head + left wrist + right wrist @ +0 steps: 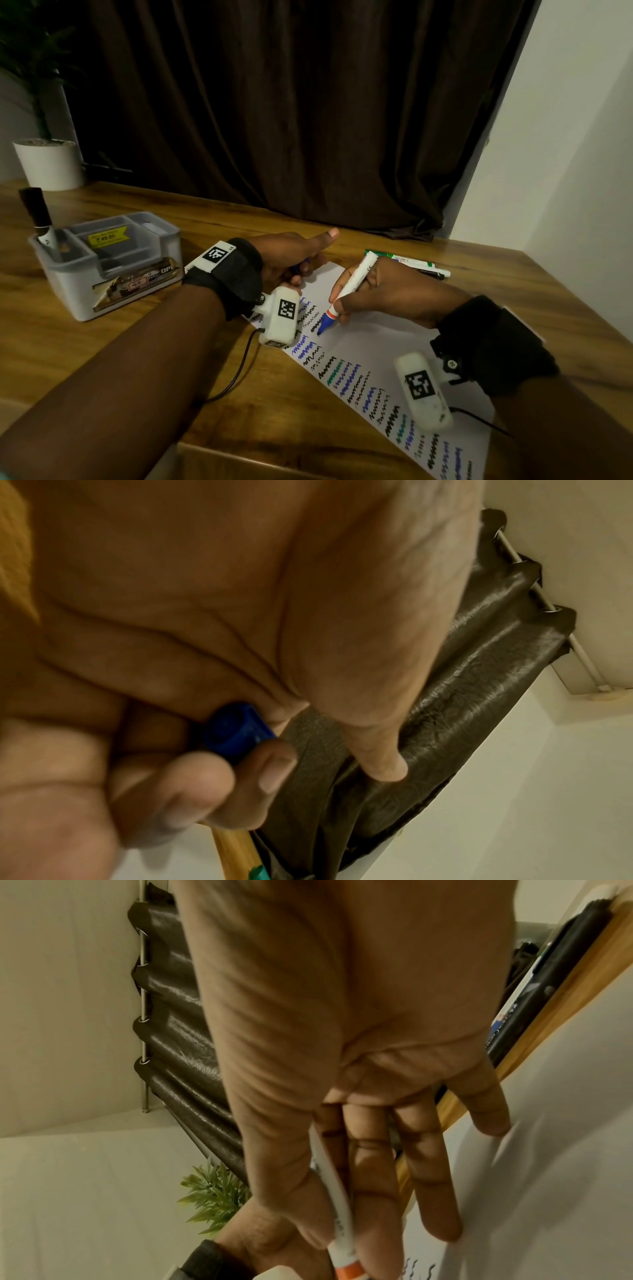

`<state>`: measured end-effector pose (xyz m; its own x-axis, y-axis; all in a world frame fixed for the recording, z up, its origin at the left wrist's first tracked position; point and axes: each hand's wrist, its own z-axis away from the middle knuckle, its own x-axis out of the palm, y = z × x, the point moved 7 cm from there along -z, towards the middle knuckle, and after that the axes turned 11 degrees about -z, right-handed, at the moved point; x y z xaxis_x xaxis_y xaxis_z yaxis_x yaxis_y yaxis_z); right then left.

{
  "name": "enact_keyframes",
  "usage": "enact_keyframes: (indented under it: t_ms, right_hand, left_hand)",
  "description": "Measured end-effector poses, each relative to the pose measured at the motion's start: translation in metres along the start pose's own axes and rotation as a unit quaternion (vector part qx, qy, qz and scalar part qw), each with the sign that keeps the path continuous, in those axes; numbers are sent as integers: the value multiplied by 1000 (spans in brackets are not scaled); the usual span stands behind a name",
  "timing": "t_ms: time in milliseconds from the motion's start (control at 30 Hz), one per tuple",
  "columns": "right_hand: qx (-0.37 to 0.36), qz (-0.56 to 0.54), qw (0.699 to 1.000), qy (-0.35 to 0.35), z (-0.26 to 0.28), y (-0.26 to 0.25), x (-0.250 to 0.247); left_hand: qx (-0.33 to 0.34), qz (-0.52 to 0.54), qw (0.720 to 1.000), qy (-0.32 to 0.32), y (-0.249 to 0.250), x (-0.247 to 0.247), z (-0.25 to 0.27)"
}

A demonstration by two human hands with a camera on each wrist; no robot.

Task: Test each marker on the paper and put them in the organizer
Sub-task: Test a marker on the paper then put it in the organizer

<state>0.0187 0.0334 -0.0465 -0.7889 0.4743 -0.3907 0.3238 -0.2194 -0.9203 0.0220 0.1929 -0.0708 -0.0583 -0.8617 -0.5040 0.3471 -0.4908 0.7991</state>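
My right hand (346,301) grips a white marker (352,287) with an orange band and blue tip, the tip touching the white paper (376,346) among several squiggle lines. The same marker (334,1185) runs between thumb and fingers in the right wrist view. My left hand (301,263) rests at the paper's far left corner, fingers curled round the blue cap (236,734), thumb stretched out. The grey organizer (113,263) stands at the left with one black-capped marker (39,219) upright in its corner compartment. Two markers, green (400,257) and black (431,272), lie beyond the paper.
A white pot with a plant (49,162) stands at the table's far left corner. A dark curtain (291,102) hangs behind the wooden table (102,342). Cables trail from the wrist cameras across the tabletop. The table's right edge lies near the loose markers.
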Motion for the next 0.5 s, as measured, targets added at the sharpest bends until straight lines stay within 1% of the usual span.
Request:
enact_keyframes:
  t_ms: [233,500]
  right_hand:
    - [6,-17,1000,7,-3,6,-4]
    - [15,-12,1000,17,-5,9,-7]
  left_hand:
    - [1,18,1000,-4,-2,0,-3]
    - [0,4,1000,-3,0,-1,-3]
